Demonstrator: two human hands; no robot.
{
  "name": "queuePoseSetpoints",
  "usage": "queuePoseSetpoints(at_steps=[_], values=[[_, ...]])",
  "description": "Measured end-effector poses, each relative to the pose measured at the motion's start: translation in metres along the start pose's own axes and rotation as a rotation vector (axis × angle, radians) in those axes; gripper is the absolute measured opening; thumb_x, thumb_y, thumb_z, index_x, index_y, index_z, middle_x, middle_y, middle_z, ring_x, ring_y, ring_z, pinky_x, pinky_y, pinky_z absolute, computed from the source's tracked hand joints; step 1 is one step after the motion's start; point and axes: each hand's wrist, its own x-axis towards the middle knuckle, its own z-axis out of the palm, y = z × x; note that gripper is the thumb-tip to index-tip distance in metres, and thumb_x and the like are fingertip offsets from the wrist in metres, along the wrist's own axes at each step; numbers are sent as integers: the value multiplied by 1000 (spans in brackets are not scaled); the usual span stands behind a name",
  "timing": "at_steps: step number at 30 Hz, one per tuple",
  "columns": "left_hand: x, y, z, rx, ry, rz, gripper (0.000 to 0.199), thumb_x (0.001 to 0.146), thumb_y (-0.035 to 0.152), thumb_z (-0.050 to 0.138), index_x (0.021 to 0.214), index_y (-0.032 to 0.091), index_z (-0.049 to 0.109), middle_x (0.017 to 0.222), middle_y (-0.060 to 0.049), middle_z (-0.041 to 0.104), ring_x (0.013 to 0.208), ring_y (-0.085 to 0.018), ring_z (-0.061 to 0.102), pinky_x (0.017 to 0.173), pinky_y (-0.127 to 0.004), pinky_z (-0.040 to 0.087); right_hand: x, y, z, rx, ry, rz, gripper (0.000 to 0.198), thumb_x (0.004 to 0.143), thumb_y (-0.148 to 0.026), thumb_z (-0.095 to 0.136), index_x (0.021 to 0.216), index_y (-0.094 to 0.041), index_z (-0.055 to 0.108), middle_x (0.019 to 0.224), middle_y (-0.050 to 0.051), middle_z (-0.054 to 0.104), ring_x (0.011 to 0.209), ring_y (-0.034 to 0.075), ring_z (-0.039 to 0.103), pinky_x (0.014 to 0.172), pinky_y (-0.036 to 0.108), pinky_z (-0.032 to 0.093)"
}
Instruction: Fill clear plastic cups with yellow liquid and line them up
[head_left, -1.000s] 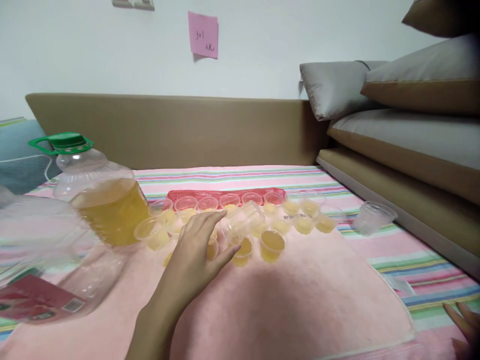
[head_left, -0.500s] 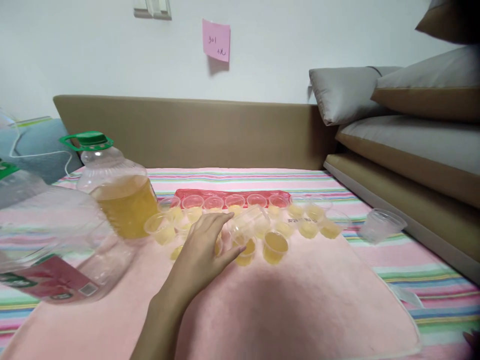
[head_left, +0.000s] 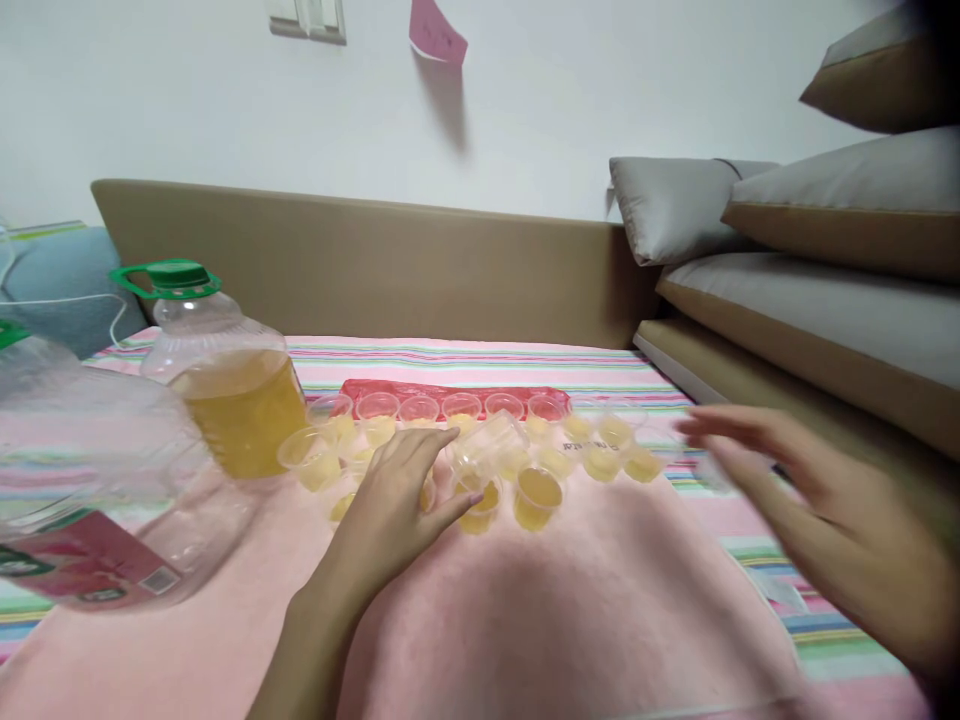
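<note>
My left hand (head_left: 397, 490) is curved round the near end of a clear plastic cup (head_left: 491, 445) tipped on its side above the rows of cups. The thumb comes in front of a cup of yellow liquid (head_left: 478, 508); another filled cup (head_left: 538, 500) stands to its right. Several more clear cups with yellow liquid (head_left: 602, 462) stand in rows behind, some hidden by my left hand. On the right, my right hand (head_left: 817, 500) is blurred, with thumb and fingers apart. Its fingertips are near a clear empty cup (head_left: 712, 472), partly covered by the hand.
At left stand a large green-capped jug (head_left: 240, 410) partly filled with yellow liquid and a clear jug (head_left: 112, 500) with a pink label. A red packet (head_left: 450, 393) lies behind the cups. Pink cloth (head_left: 600, 620) lies beneath. Grey cushions (head_left: 825, 290) are stacked at right.
My right hand has come in from the right edge, toward the empty cup. My left hand keeps its hold on the tipped cup. The view has shifted slightly.
</note>
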Motion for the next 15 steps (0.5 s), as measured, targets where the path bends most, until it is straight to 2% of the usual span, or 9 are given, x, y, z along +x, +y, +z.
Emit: queuePoseSetpoints(at_steps=[3,5,8,11,15], values=[[-1,0,-1,10,-12,11,52,97,48,74,142,29,57,142,-6,66,134,-30,60,116,-54,48,32,-29,41,201,-382,-129,46,109,-65,58,139,-31,66,143,4,62,128,29,61,102,45,56],[-3,-2,-2,8,-19,20,52,98,49,73,143,29,55,145,-5,65,137,-30,58,117,-55,47,45,-43,65,292,-442,-183,53,104,-60,69,149,-34,60,151,-1,56,136,28,55,113,47,49],[-5,-6,-1,7,-29,26,51,99,50,71,143,33,54,146,-3,64,137,-28,58,117,-54,48,44,-45,86,400,-485,-198,53,101,-52,76,150,-40,58,149,-6,57,138,26,54,116,47,46],[-6,-8,1,18,-37,27,51,98,51,73,143,37,53,146,0,64,138,-28,57,117,-53,49,35,-38,93,486,-438,-164,47,102,-44,74,147,-44,59,139,-7,63,131,25,58,112,46,48],[-6,-10,3,24,-29,47,49,99,51,71,142,38,51,146,0,63,137,-27,57,116,-54,48,29,-34,100,552,-403,-141,53,102,-39,74,150,-50,54,138,-7,61,132,25,56,113,48,46]])
